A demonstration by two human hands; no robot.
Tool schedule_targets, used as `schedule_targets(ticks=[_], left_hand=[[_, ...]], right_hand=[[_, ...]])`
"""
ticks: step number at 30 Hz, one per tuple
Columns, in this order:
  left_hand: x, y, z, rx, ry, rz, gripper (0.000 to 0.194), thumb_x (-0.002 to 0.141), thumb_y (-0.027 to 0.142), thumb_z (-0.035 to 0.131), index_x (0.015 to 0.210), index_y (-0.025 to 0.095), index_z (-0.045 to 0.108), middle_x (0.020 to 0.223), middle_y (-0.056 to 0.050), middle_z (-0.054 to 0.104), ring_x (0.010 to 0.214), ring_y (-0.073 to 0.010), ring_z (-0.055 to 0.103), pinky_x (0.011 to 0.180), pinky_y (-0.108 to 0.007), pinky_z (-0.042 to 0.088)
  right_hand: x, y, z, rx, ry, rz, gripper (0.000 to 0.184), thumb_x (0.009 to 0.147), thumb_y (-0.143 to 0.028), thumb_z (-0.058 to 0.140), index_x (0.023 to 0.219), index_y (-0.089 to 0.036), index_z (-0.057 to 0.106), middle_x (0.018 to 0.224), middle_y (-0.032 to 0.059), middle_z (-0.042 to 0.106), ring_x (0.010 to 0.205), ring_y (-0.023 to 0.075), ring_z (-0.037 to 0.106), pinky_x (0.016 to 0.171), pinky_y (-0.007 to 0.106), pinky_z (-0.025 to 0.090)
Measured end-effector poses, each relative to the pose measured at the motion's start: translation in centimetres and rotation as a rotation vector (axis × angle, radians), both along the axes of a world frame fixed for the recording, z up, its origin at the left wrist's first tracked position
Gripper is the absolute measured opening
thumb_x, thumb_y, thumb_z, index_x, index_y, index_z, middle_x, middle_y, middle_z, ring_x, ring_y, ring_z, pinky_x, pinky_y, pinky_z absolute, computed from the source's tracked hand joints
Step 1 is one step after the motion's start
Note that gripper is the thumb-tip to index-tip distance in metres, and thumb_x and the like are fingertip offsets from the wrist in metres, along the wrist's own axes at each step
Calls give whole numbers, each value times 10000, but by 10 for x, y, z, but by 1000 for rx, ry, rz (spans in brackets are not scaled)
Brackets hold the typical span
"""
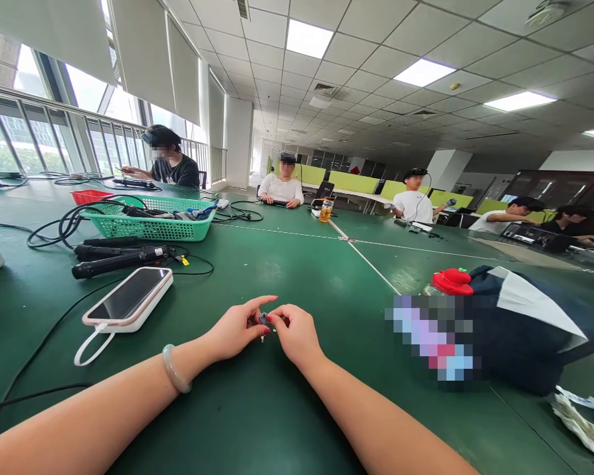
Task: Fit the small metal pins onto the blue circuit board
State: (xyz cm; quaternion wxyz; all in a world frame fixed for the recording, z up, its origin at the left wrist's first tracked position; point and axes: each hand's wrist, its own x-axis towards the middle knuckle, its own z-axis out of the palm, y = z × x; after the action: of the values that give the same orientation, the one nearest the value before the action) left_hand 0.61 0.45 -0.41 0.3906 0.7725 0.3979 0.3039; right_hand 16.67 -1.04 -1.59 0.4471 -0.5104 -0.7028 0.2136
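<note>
Just above the green tabletop (257, 409), both hands meet at a small dark grey-blue piece (264, 319) with light metallic bits at its lower edge. It is too small and too covered by fingers to name. My left hand (235, 330), with a pale bangle at the wrist, pinches it between thumb and lower fingers while the index finger stretches out above. From the other side, my right hand (297, 333) grips the same piece between thumb and curled index finger.
Left of the hands lie a phone on a white power bank (129, 300), black rod-like tools (121, 258) with cables, and a green basket (151, 227). On the right are a dark bag (529, 330), a red-capped bottle (452, 282) and crumpled tissue (581, 422). Several people sit farther off.
</note>
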Motion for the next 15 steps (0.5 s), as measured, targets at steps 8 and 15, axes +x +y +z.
schedule_targets(ticks=[8, 15], left_hand=[[0, 1, -1, -8, -22, -2, 550, 757, 259, 544, 1289, 255, 404, 700, 49, 516, 680, -135, 588, 722, -281, 478], [1, -1, 2, -39, -24, -11, 555, 743, 239, 546, 1281, 255, 412, 698, 54, 504, 692, -135, 592, 712, -272, 472]], right_hand=[[0, 0, -2, 31, -2, 0, 193, 813, -262, 501, 694, -193, 637, 701, 2, 617, 635, 118, 518, 605, 227, 388], [1, 5, -5, -11, 41, 37, 182, 797, -248, 511, 683, -181, 636, 681, 5, 622, 622, 121, 528, 599, 225, 404]])
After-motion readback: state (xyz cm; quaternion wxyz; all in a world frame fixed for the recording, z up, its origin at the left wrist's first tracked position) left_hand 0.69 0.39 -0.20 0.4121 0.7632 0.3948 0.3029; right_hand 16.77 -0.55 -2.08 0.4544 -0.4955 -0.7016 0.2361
